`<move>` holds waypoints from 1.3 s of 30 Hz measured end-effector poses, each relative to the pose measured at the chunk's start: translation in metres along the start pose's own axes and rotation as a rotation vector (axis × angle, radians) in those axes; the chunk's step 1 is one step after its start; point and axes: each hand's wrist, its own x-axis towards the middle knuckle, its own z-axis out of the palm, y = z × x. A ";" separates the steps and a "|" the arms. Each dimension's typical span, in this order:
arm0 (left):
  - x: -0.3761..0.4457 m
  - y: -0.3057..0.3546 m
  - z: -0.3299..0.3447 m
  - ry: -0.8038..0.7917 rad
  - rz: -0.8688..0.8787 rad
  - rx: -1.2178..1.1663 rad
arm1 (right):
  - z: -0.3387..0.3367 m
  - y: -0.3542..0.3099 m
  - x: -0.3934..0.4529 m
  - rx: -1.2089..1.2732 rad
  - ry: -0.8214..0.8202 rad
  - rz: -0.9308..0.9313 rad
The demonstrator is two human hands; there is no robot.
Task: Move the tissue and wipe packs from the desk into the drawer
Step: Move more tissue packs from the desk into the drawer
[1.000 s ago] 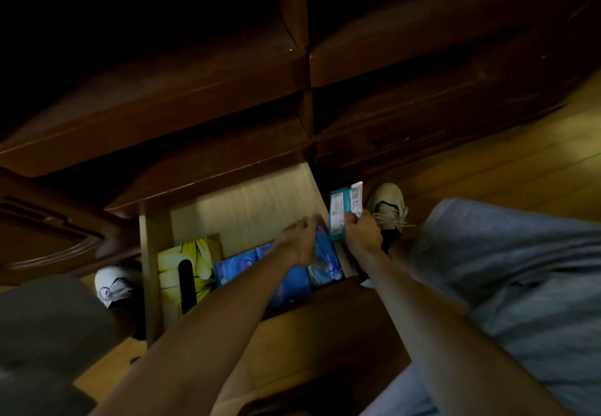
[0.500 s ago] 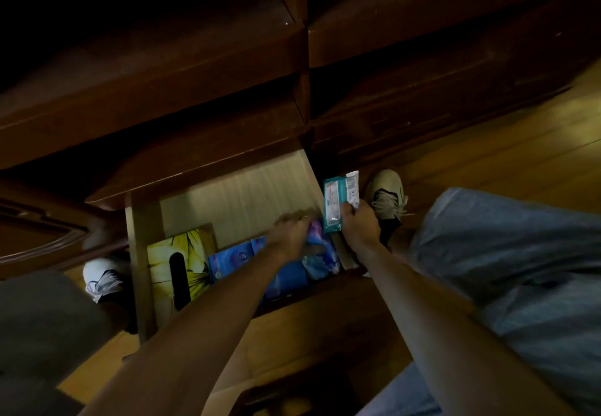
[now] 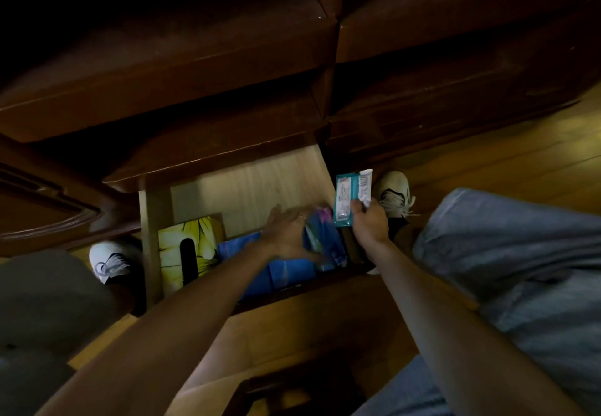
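Observation:
The light-wood drawer [image 3: 253, 188] stands pulled out below me. In it sit a yellow tissue box [image 3: 192, 246] at the left, a flat blue pack [image 3: 289, 269] in the middle, and a blue and pink pack [image 3: 323, 240] standing on edge at the right. My left hand [image 3: 286, 233] reaches into the drawer and grips that blue and pink pack; the hand is blurred. My right hand [image 3: 370, 223] holds a teal and white wipe pack [image 3: 349, 197] upright over the drawer's right edge.
Dark wooden desk drawer fronts [image 3: 227, 67] fill the top of the view. My white shoes [image 3: 110, 261] [image 3: 395, 194] stand on the wooden floor [image 3: 520, 155] on either side of the drawer. My grey-clad knees [image 3: 520, 253] are low at both sides.
My left hand has shifted among the packs at the drawer's right end, pressing the blue and pink pack more upright. The right hand keeps the teal pack in about the same place.

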 end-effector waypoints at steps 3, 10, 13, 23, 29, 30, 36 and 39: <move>0.006 0.016 0.019 0.042 -0.047 0.127 | -0.001 0.001 0.000 0.008 -0.004 -0.002; 0.011 0.018 0.031 0.061 -0.061 0.390 | 0.002 -0.003 0.002 0.027 -0.014 0.003; 0.007 0.017 0.021 0.054 -0.039 0.267 | 0.002 -0.006 0.002 -0.002 0.003 -0.031; -0.105 -0.040 -0.070 0.522 -0.265 -0.890 | 0.036 -0.062 -0.038 -0.108 -0.441 -0.370; -0.139 -0.069 -0.066 0.525 -0.435 -1.217 | 0.066 -0.099 -0.074 -0.035 -0.610 -0.395; -0.142 -0.074 -0.062 0.570 -0.473 -1.278 | 0.068 -0.101 -0.075 -0.047 -0.609 -0.350; -0.149 -0.095 -0.044 0.599 -0.400 -1.082 | 0.095 -0.099 -0.068 -0.110 -0.591 -0.318; -0.144 -0.108 -0.048 0.805 -0.421 -1.062 | 0.111 -0.112 -0.053 -0.117 -0.415 -0.482</move>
